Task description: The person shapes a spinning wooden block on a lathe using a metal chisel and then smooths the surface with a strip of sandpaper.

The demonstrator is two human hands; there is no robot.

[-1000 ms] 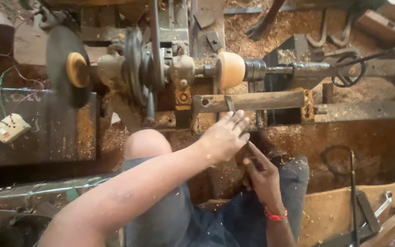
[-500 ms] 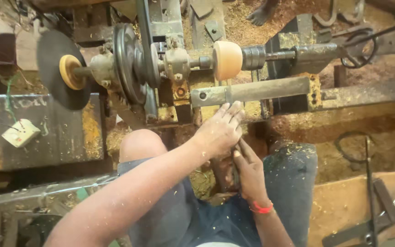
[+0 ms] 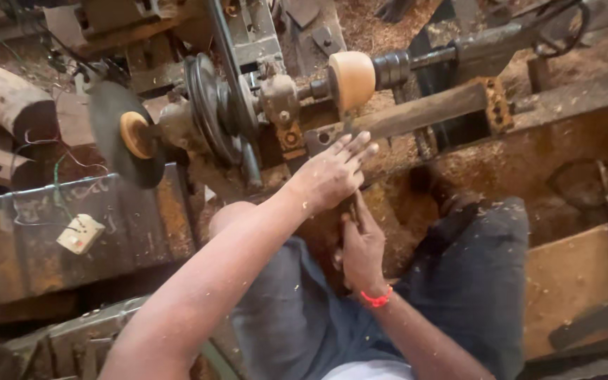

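A rounded pale wooden workpiece (image 3: 352, 79) is mounted on the lathe between the headstock and the tailstock (image 3: 459, 53). My left hand (image 3: 332, 176) lies over a chisel (image 3: 351, 129), fingers stretched toward the rusty tool rest bar (image 3: 423, 112), pressing the blade down there. The blade tip points up at the workpiece. My right hand (image 3: 362, 248), with a red wristband, grips the chisel's handle just below the left hand, above my lap. Most of the chisel is hidden under both hands.
A belt pulley (image 3: 209, 105) and a dark disc (image 3: 110, 116) with a wooden hub sit left of the workpiece. A white switch box (image 3: 80, 233) lies on a rusty plate at the left, with a log (image 3: 5, 98) behind it. Sawdust covers the bench.
The view has tilted and shifted, so the lathe sits more slanted. My right hand has moved up close under the left one. Both hands stay at the tool rest.
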